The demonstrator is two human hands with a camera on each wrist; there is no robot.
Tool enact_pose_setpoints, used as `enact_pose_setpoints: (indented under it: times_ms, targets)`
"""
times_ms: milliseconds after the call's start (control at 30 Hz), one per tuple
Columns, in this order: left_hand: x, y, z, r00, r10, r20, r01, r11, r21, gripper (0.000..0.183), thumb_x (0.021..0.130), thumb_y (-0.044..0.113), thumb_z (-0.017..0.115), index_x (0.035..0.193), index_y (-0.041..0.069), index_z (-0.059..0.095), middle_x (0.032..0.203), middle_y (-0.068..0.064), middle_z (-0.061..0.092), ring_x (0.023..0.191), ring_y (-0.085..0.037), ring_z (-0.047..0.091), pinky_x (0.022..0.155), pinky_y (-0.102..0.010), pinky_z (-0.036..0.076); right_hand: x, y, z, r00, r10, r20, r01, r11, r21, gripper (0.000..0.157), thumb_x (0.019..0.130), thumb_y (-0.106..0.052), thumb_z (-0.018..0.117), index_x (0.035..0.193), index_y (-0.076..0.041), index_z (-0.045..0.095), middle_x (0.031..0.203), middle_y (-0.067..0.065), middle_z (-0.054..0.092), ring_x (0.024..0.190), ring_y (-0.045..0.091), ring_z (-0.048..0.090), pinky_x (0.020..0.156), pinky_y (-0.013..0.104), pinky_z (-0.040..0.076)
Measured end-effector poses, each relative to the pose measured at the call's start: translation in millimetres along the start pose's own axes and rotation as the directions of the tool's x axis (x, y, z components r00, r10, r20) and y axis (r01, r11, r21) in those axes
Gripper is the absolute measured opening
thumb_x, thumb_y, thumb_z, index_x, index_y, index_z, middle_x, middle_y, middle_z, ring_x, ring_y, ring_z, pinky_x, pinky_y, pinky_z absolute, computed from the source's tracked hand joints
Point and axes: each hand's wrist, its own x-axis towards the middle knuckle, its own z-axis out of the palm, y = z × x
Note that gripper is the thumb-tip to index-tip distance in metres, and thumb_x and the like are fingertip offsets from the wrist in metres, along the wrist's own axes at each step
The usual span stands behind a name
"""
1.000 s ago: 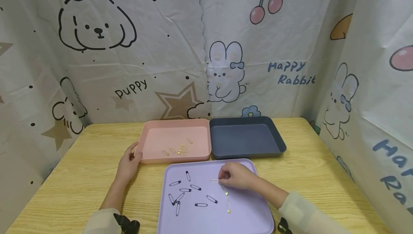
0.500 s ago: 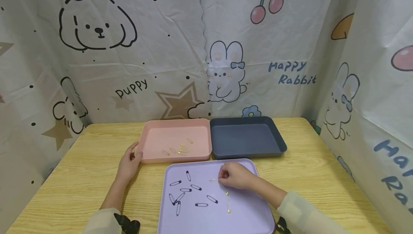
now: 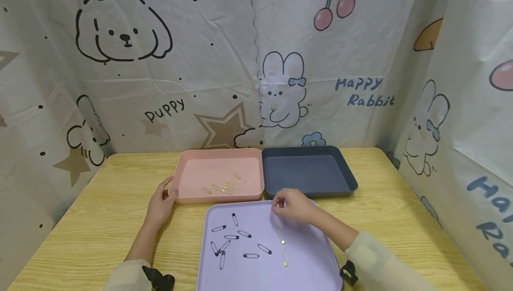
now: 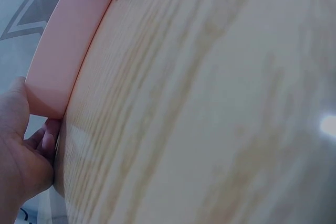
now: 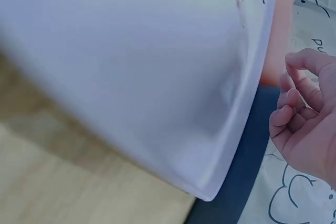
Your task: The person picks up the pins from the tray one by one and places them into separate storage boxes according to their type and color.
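My left hand [image 3: 159, 206] holds the near left corner of the pink tray [image 3: 192, 157], thumb at its rim and the other fingers at its side wall, as the left wrist view also shows. Above the far edge of the lilac tray [image 3: 240, 277], my right hand [image 3: 295, 206] pinches a small gold safety pin between thumb and index finger; the pin itself hardly shows. Two gold safety pins [image 3: 285, 257] lie on the lilac tray below that hand. To their left are several black safety pins [image 3: 251, 256]. Several gold safety pins [image 3: 227, 187] lie in the pink tray.
A dark grey tray [image 3: 308, 170] stands against the pink tray's right side, just behind the lilac tray. All three sit on a wood-grain table [image 3: 100, 219]. A printed cloth [image 3: 216, 59] hangs behind and on both sides.
My right hand has risen and moved slightly toward the back, off the lilac tray. The gold safety pin that lay at its fingertips is gone from that spot. My left hand stays put.
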Motion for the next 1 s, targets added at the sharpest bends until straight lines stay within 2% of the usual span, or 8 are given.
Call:
enact_pose_setpoints:
  times_ms: [200,533,1000]
  targets:
    - [-1.2,2.0,-1.2,1.000,0.008,-0.001,-0.008,1.000,-0.003,0.057,0.098,0.034,0.039,0.150,0.017,0.022,0.120,-0.017,0.044,0.098,-0.022,0.041,0.078,-0.029,0.037,14.7,-5.8,-10.0,1.000,0.026,-0.010,-0.025,0.997,0.068,0.006,0.081,-0.014,0.067,0.075,-0.014,0.066,0.071,-0.006,0.054,0.067,0.007,0.047,0.061,0.020,0.041]
    - [-3.1,2.3,-1.2,1.000,0.007,-0.002,-0.007,1.000,-0.016,0.057,0.098,0.033,0.040,0.149,0.016,0.022,0.123,-0.019,0.044,0.101,-0.024,0.041,0.080,-0.029,0.037,52.2,-9.6,-21.0,0.999,0.006,-0.051,-0.003,0.999,0.049,0.005,0.082,-0.012,0.066,0.078,-0.009,0.067,0.072,-0.002,0.059,0.066,0.007,0.048,0.062,0.021,0.043]
    - [-1.4,-0.6,0.6,1.000,0.019,-0.013,-0.019,1.000,-0.016,0.056,0.098,0.033,0.040,0.149,0.017,0.023,0.118,-0.017,0.045,0.098,-0.022,0.041,0.078,-0.029,0.037,98.0,-9.9,-19.9,0.989,0.133,-0.066,-0.125,0.987,0.103,0.009,0.083,-0.014,0.061,0.076,-0.011,0.067,0.068,-0.002,0.057,0.058,0.010,0.045,0.054,0.023,0.037]
